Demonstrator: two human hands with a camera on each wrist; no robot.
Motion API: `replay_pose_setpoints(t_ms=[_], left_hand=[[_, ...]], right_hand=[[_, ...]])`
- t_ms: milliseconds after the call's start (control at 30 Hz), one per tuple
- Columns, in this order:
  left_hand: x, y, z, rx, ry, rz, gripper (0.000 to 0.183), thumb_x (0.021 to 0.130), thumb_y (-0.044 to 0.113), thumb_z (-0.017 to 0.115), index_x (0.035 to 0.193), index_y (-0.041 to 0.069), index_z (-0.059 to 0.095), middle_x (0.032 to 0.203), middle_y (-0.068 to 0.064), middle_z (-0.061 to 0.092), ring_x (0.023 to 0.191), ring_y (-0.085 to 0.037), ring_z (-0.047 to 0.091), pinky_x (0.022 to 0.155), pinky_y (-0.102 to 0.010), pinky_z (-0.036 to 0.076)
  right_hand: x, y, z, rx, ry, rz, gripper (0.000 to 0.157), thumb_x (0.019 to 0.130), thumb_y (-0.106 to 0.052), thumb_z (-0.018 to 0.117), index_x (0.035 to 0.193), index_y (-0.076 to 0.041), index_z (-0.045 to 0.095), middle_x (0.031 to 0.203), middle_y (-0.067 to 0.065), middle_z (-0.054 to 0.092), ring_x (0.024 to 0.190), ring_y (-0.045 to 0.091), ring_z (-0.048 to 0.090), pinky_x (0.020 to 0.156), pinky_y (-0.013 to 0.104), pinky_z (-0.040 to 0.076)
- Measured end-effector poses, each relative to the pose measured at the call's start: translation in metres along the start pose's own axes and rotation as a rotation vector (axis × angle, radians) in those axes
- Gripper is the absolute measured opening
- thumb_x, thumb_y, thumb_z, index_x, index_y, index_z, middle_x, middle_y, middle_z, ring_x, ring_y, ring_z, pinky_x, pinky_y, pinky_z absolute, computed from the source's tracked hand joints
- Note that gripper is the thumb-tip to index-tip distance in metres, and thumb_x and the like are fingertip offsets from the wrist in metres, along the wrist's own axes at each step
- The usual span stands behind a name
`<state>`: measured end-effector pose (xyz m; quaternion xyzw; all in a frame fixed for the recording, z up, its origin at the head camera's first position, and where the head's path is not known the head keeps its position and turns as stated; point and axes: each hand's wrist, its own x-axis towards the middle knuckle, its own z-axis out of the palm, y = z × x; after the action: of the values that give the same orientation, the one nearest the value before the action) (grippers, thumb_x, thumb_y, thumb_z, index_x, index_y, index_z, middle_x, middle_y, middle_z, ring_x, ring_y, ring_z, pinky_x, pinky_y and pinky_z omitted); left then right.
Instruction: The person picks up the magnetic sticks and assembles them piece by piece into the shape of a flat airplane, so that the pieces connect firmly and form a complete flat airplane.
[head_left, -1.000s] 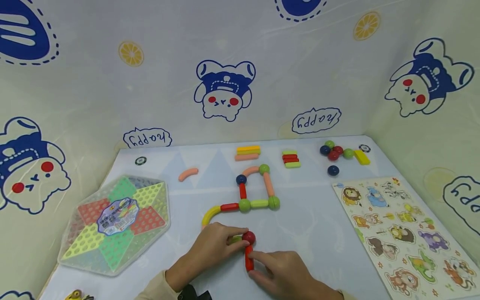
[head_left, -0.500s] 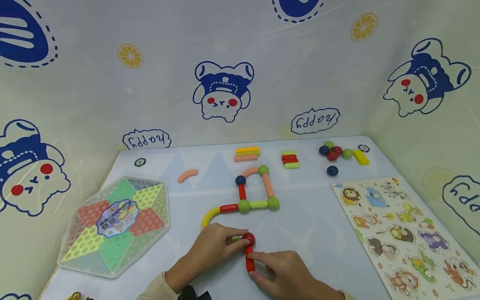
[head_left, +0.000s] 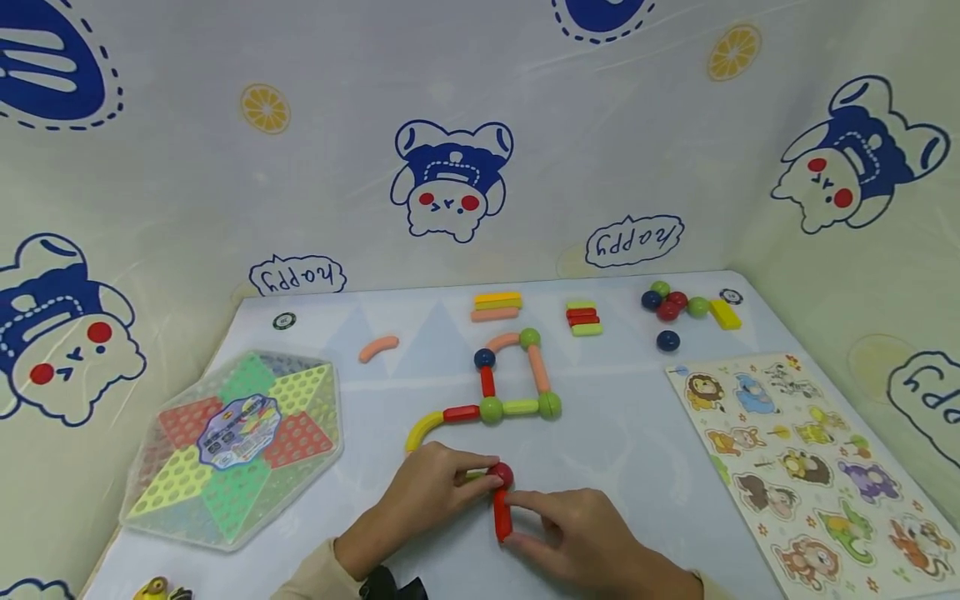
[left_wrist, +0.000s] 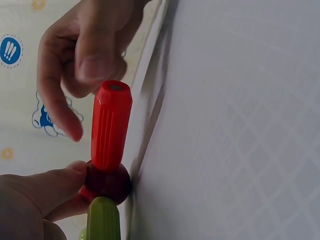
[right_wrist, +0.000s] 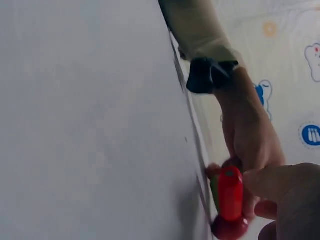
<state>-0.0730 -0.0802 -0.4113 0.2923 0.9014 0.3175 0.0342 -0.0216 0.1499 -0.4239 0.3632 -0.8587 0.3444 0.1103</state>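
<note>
My left hand (head_left: 429,490) pinches a red ball (head_left: 502,476) between thumb and forefinger near the table's front. A straight red magnetic stick (head_left: 502,517) joins the ball and points toward me; a green stick (left_wrist: 103,220) meets the ball's other side, mostly hidden by the left hand in the head view. Beside the red stick is my right hand (head_left: 588,533), thumb and forefinger parted, with a gap from the stick in the left wrist view. Further back lies a joined figure of sticks and balls, including a green ball (head_left: 491,409) and curved yellow stick (head_left: 423,431).
A clear hexagonal box (head_left: 232,450) lies left, and an animal sticker sheet (head_left: 810,475) right. Loose sticks (head_left: 497,307), a curved pink stick (head_left: 378,348) and several balls (head_left: 668,311) lie toward the back. A small yellow figure (head_left: 155,589) shows at front left.
My right thumb and forefinger have moved slightly right, off the red stick they were holding. The left hand keeps its pinch on the red ball.
</note>
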Motion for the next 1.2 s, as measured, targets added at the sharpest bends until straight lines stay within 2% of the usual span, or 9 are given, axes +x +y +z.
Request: replay_pose_setpoints(t_ms=[100, 233, 300, 433, 600, 700, 800, 1000, 1200], left_hand=[[0.001, 0.0, 0.0, 0.004, -0.002, 0.003, 0.033, 0.084, 0.049, 0.063, 0.107, 0.027, 0.072, 0.044, 0.019, 0.037, 0.041, -0.001, 0.033, 0.043, -0.019, 0.026], [0.0, 0.0, 0.0, 0.002, -0.007, -0.008, 0.033, 0.084, 0.05, 0.063, 0.107, 0.027, 0.072, 0.044, 0.018, 0.036, 0.04, -0.002, 0.035, 0.043, -0.02, 0.027], [0.0, 0.0, 0.0, 0.0, -0.007, -0.015, 0.033, 0.084, 0.05, 0.063, 0.107, 0.028, 0.072, 0.043, 0.018, 0.036, 0.04, -0.002, 0.034, 0.043, -0.02, 0.027], [-0.001, 0.0, 0.0, -0.004, -0.005, -0.023, 0.033, 0.083, 0.05, 0.063, 0.107, 0.028, 0.072, 0.043, 0.018, 0.036, 0.04, -0.003, 0.035, 0.043, -0.02, 0.027], [-0.001, 0.0, 0.0, -0.012, -0.007, -0.021, 0.034, 0.083, 0.05, 0.063, 0.107, 0.028, 0.072, 0.043, 0.018, 0.036, 0.04, -0.003, 0.036, 0.044, -0.02, 0.027], [-0.001, 0.0, 0.001, -0.015, -0.012, -0.018, 0.034, 0.083, 0.051, 0.062, 0.107, 0.028, 0.072, 0.043, 0.017, 0.036, 0.04, -0.003, 0.036, 0.044, -0.02, 0.027], [-0.001, -0.001, 0.002, -0.007, -0.012, -0.017, 0.035, 0.083, 0.052, 0.062, 0.107, 0.029, 0.072, 0.043, 0.017, 0.036, 0.04, -0.003, 0.036, 0.043, -0.02, 0.027], [-0.001, 0.0, 0.002, -0.006, -0.013, -0.01, 0.035, 0.084, 0.052, 0.061, 0.107, 0.028, 0.072, 0.044, 0.017, 0.037, 0.041, -0.003, 0.036, 0.044, -0.02, 0.027], [-0.001, 0.001, 0.001, 0.003, -0.009, -0.011, 0.034, 0.083, 0.051, 0.062, 0.107, 0.028, 0.072, 0.044, 0.018, 0.037, 0.041, -0.003, 0.036, 0.044, -0.021, 0.027]], right_hand=[[0.006, 0.007, -0.017, -0.083, 0.004, 0.075, 0.032, 0.083, -0.033, 0.072, 0.112, -0.022, 0.067, 0.054, -0.024, 0.033, 0.046, -0.01, 0.029, 0.042, 0.009, 0.026], [0.023, 0.032, -0.056, -0.25, 0.03, 0.237, 0.028, 0.083, -0.033, 0.071, 0.109, -0.021, 0.068, 0.053, -0.022, 0.037, 0.044, -0.005, 0.035, 0.041, 0.016, 0.033], [0.032, 0.053, -0.08, -0.313, 0.046, 0.325, 0.028, 0.084, -0.033, 0.069, 0.109, -0.021, 0.068, 0.053, -0.018, 0.04, 0.044, 0.002, 0.037, 0.042, 0.02, 0.035], [0.044, 0.104, -0.124, -0.368, 0.06, 0.471, 0.03, 0.087, -0.033, 0.066, 0.113, -0.017, 0.066, 0.056, -0.006, 0.045, 0.048, 0.013, 0.041, 0.044, 0.027, 0.034], [0.041, 0.156, -0.16, -0.376, 0.006, 0.635, 0.046, 0.089, -0.04, 0.061, 0.122, -0.008, 0.059, 0.063, 0.003, 0.049, 0.046, 0.018, 0.043, 0.041, 0.029, 0.034], [0.036, 0.173, -0.17, -0.355, -0.027, 0.708, 0.052, 0.088, -0.04, 0.062, 0.126, -0.004, 0.056, 0.063, 0.005, 0.048, 0.043, 0.019, 0.043, 0.038, 0.03, 0.033], [0.033, 0.184, -0.172, -0.353, -0.05, 0.745, 0.053, 0.087, -0.036, 0.064, 0.126, -0.001, 0.055, 0.065, 0.008, 0.05, 0.043, 0.02, 0.042, 0.038, 0.03, 0.034], [0.031, 0.197, -0.17, -0.347, -0.085, 0.838, 0.051, 0.087, -0.035, 0.065, 0.123, 0.001, 0.055, 0.088, 0.019, 0.06, 0.053, 0.02, 0.05, 0.043, 0.029, 0.042], [0.032, 0.204, -0.167, -0.354, -0.095, 0.842, 0.057, 0.085, -0.043, 0.066, 0.123, -0.002, 0.055, 0.091, 0.019, 0.061, 0.056, 0.021, 0.051, 0.044, 0.029, 0.042]])
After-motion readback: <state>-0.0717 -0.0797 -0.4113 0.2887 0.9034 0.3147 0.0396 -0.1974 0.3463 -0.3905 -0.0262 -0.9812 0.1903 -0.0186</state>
